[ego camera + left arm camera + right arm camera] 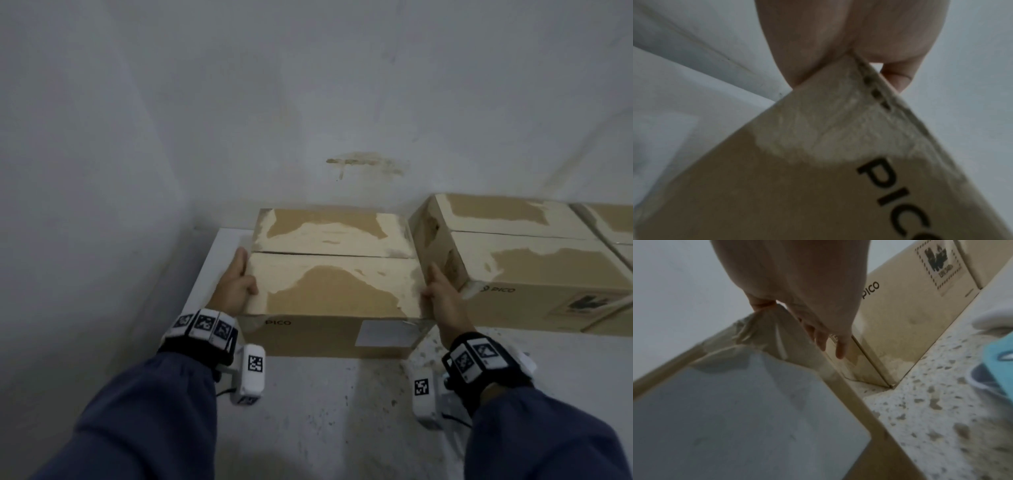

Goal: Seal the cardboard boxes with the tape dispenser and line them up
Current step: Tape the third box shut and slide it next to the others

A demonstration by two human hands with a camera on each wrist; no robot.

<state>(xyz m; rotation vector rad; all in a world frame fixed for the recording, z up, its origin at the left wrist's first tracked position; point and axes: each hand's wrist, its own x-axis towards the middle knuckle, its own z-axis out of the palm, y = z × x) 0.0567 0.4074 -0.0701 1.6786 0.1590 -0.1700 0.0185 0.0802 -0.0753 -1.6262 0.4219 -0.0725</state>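
Observation:
A brown cardboard box (329, 284) marked PICO, its two top flaps meeting at a seam, is held between my hands near the wall corner. My left hand (236, 284) grips its left near corner, thumb on top and fingers down the side; the left wrist view shows that corner (797, 186) pinched. My right hand (442, 298) lies flat on the right side, fingers (838, 344) straight in the gap to a second box (534, 260), thumb on the taped top corner (764, 324). No tape dispenser shows clearly.
The second box stands close on the right against the wall (308, 102), a third box (613, 222) beyond it. A white board (219, 260) lies under the held box's left end, on a speckled surface (342, 394). A blurred blue and white object (999, 356) sits at the right.

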